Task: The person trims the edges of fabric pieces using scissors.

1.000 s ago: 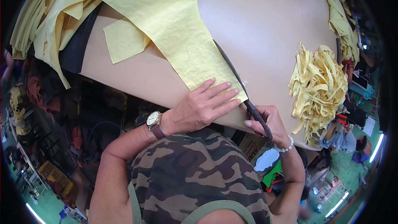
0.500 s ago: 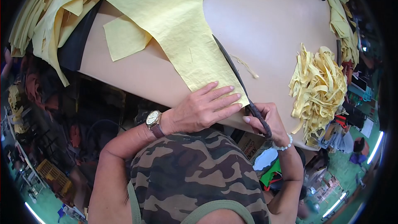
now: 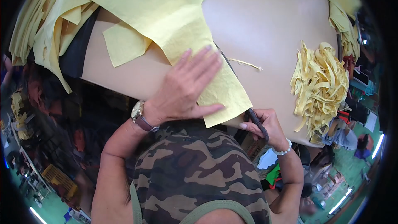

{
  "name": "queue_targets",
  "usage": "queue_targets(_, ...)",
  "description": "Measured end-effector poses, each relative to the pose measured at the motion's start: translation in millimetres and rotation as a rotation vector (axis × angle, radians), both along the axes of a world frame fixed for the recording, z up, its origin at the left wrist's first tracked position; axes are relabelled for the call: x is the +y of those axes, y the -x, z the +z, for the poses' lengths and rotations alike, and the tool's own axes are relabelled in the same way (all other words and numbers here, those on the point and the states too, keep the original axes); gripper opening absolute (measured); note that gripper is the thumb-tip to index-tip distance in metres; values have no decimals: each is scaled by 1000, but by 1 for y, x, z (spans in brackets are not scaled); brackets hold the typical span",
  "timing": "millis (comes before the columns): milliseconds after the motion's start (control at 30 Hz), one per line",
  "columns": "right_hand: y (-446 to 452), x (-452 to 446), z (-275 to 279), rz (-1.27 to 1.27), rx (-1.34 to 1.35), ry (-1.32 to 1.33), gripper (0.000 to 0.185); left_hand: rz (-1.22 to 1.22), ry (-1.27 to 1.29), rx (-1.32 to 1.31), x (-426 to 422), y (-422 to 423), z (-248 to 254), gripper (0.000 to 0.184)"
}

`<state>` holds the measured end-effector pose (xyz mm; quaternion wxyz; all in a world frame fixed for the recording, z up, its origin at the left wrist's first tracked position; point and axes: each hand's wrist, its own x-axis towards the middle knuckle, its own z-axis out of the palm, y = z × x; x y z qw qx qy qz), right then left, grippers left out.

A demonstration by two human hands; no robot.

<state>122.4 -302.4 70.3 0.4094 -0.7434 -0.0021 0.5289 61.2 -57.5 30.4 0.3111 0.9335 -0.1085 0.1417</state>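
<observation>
A yellow piece of fabric (image 3: 230,95) reaches toward my body, its near corner at the table's front edge. My left hand (image 3: 186,85), with a watch at the wrist, is over this fabric, fingers stretched out and slightly blurred. My right hand (image 3: 267,128), wearing a beaded bracelet, is closed around the dark wrapped handle of long scissors (image 3: 256,121). Their dark blade lies along the fabric's right edge, partly hidden beneath it. A thin yellow offcut (image 3: 246,63) lies just right of the blade.
A heap of yellow strips (image 3: 319,87) sits on the table (image 3: 265,20) at the right. Folded yellow fabric (image 3: 35,20) hangs over the left side, and a loose yellow piece (image 3: 124,43) lies nearby. More fabric (image 3: 342,18) hangs at the far right.
My left hand has moved up and left along the fabric, its fingers now pointing away from me. The fabric's near end has shifted slightly toward me. My right hand keeps hold of the scissors.
</observation>
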Motion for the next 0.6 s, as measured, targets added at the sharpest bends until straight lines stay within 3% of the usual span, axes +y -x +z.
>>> queue_targets(100, 2, -2, 0, 7, -3, 19, 30, 78, -125, 120, 3, -1, -18, 51)
queue_targets(200, 5, -4, 1, 7, -8, 33, 33, 115, -136, 74, 0, -1, -28, 39)
queue_targets(300, 2, -4, 5, 7, -8, 40, 35, 126, -197, 48, -2, -1, -26, 37)
queue_targets(600, 5, -33, 7, -51, 140, -69, 31, 114, -67, 55, -23, 9, -17, 41)
